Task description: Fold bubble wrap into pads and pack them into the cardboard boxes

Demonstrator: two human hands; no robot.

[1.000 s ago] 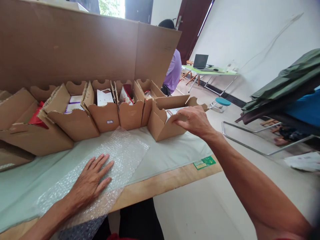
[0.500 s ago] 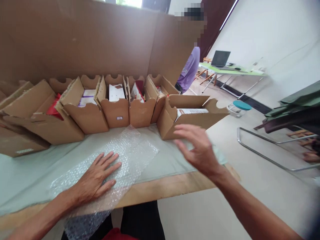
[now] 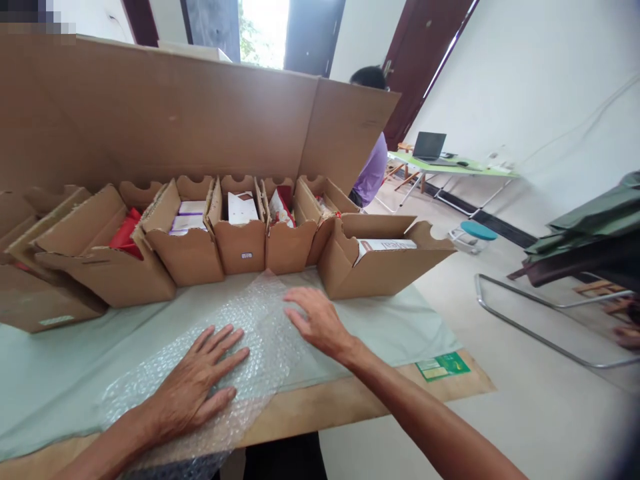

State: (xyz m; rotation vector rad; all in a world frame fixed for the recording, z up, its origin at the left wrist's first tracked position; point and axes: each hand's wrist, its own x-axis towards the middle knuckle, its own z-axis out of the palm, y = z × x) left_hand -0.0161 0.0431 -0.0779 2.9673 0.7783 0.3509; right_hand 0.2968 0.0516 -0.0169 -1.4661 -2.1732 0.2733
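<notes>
Left hand (image 3: 197,383) flat on a sheet of bubble wrap (image 3: 263,330), right hand (image 3: 320,323) over its far right part.

From where I'm standing, a red packet (image 3: 128,233) sits in a cardboard bin (image 3: 143,283) at far left, with purple-edged packs (image 3: 189,217) in the next one; the left hand lies nearer, palm down, fingers spread, gripping nothing; the bubble wrap slants across the pale green cloth (image 3: 400,327) and over the table's near edge; the right hand is half open, fingers loosely bent, nothing visible in it, though I can't tell whether it touches the wrap; just beyond it to the right, a white carton (image 3: 387,247) stands in an angled bin (image 3: 390,273).
</notes>
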